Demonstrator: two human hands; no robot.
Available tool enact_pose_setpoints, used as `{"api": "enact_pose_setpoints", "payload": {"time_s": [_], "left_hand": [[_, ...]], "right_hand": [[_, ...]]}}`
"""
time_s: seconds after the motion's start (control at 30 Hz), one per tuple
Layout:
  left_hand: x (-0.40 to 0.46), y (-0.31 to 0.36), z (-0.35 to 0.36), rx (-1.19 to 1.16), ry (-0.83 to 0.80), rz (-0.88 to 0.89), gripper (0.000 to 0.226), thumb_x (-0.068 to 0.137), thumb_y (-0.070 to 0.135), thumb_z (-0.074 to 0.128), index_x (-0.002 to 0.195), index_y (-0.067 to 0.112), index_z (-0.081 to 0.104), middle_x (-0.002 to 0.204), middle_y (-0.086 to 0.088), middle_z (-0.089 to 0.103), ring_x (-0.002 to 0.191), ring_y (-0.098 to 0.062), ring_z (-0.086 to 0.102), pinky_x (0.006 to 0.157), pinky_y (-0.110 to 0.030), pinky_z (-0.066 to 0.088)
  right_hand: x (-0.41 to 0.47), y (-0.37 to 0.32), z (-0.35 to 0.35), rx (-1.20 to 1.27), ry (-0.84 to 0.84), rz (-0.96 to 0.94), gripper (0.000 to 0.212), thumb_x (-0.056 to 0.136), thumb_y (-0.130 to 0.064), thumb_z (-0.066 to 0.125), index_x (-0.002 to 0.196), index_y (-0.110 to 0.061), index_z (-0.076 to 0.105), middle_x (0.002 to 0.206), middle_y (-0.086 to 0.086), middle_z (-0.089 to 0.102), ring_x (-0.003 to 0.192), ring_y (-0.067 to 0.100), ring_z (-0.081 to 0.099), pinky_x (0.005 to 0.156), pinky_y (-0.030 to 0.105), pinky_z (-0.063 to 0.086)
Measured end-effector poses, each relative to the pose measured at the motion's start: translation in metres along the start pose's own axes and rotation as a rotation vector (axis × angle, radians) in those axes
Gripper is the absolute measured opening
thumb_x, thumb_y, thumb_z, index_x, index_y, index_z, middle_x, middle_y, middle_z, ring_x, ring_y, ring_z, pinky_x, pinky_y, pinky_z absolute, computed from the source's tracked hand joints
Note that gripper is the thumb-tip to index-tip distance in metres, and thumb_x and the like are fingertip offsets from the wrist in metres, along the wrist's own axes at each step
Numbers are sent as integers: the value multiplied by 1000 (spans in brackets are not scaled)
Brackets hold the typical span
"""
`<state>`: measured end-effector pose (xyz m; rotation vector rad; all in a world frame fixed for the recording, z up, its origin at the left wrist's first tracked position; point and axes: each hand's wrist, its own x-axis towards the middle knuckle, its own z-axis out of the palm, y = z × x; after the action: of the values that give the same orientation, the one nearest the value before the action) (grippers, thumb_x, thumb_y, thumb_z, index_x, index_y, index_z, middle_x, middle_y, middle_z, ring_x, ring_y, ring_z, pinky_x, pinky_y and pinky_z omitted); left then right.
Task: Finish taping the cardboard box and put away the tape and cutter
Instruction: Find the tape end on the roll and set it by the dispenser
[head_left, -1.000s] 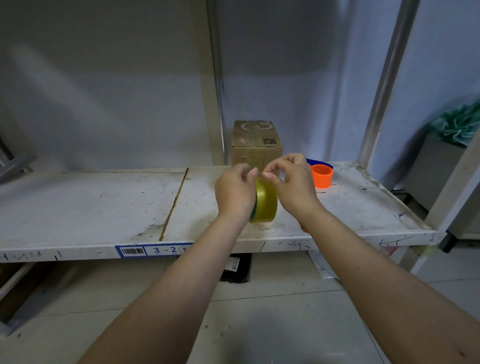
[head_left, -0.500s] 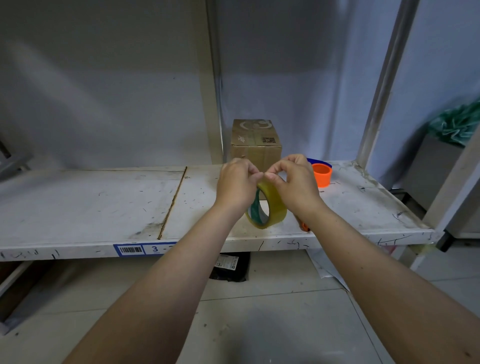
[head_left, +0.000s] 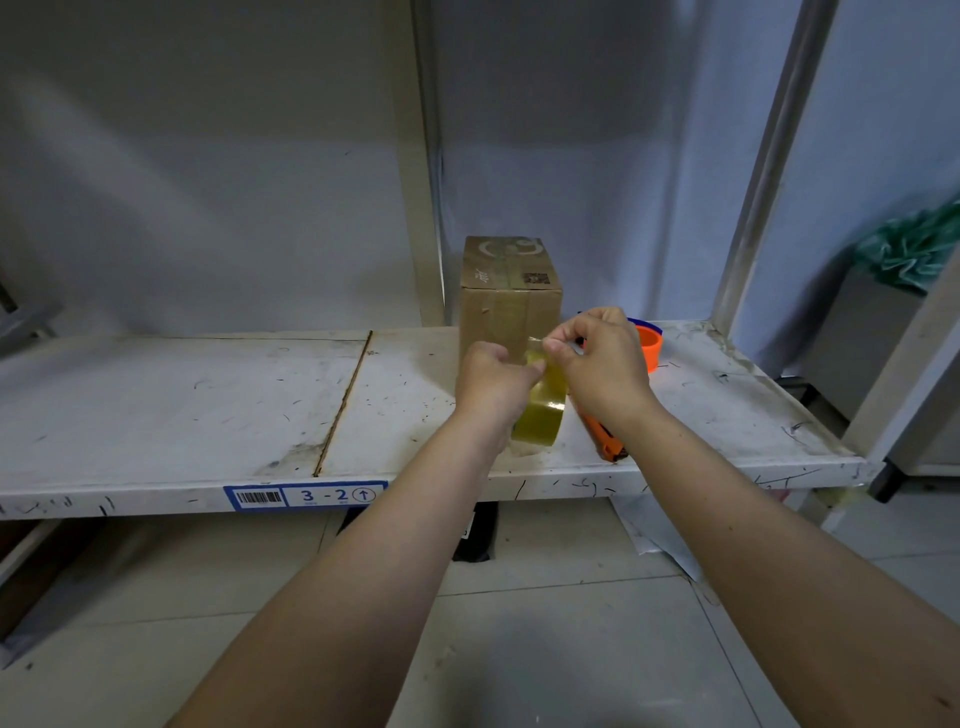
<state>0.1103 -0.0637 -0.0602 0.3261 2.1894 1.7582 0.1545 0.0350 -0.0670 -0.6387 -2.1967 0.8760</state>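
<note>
A small cardboard box (head_left: 509, 291) stands upright at the back of the white shelf (head_left: 208, 405), with clear tape across its top and front. In front of it I hold a yellowish roll of clear tape (head_left: 540, 421) over the shelf. My left hand (head_left: 491, 384) grips the roll. My right hand (head_left: 602, 364) pinches the loose tape end at the top of the roll. An orange cutter (head_left: 605, 441) lies on the shelf under my right wrist, partly hidden.
An orange tape dispenser or roll with a blue edge (head_left: 649, 345) sits behind my right hand. Metal uprights (head_left: 415, 171) (head_left: 763, 171) frame the shelf. A green bag (head_left: 914, 249) lies at the far right. A dark packet (head_left: 475, 535) lies on the floor below.
The tape roll has turned from showing its open core to showing its outer band. My right hand has lifted the tape end slightly up and to the right, away from my left hand.
</note>
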Motion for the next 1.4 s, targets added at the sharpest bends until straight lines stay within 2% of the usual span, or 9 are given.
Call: {"api": "enact_pose_setpoints", "payload": {"time_s": [0.3,0.47,0.67,0.83,0.97,1.1,1.2,1.27,1.4], "left_hand": [[3,-1,3,-83,-35,-52,33,81,11,73,109,13,56,116,-10,63,109,-28,58,93,-38,48],[8,-8,3,-168,-39,-64,26,83,8,70,104,12,55,115,-12,64,108,-28,60,83,-32,45],[18,-14,20,-266,-47,-101,14,85,5,68,90,13,58,104,-11,65,98,-25,61,81,-31,49],[31,-17,52,-232,-120,-124,13,91,-2,55,98,9,57,84,-7,60,68,-13,54,59,-21,44],[47,-17,88,-182,-202,-144,17,93,-4,46,97,9,56,80,-7,58,64,-12,50,64,-22,46],[73,-20,131,-42,-246,-110,22,86,0,53,75,19,56,90,-11,62,75,-20,53,69,-28,43],[91,-21,163,115,-249,-75,20,88,6,52,100,18,64,117,-10,64,107,-29,58,95,-34,47],[102,-20,178,250,-238,-20,35,91,5,45,124,12,55,128,-10,57,117,-32,54,95,-33,46],[128,-28,192,421,-189,42,37,91,5,46,128,10,46,124,-13,56,112,-34,56,93,-43,50]], "right_hand": [[15,12,1,-71,95,127,12,81,-32,70,85,-21,66,108,2,59,105,22,53,76,30,44],[12,19,1,145,91,295,23,93,-26,50,72,-16,50,72,1,51,64,16,47,64,32,38],[-4,16,-2,318,-210,420,33,97,-37,45,99,-10,64,79,7,55,69,18,50,64,29,40],[8,45,-7,244,-138,446,28,96,-30,49,97,-8,65,75,5,58,68,18,54,81,42,51],[30,82,-15,122,-79,427,28,95,-29,48,73,-15,57,69,5,62,76,29,68,81,45,55],[56,123,-25,-184,-53,360,21,92,-22,48,97,-9,64,94,14,69,90,34,63,74,37,51],[76,152,-30,-350,-3,331,26,90,-7,46,110,-8,62,104,16,66,97,35,59,69,29,37],[90,172,-30,-423,39,333,28,87,0,46,110,-5,62,107,19,65,98,36,59,68,29,34],[120,210,-29,-483,81,378,35,81,8,46,111,-4,61,110,19,64,101,36,60,73,32,43]]}}
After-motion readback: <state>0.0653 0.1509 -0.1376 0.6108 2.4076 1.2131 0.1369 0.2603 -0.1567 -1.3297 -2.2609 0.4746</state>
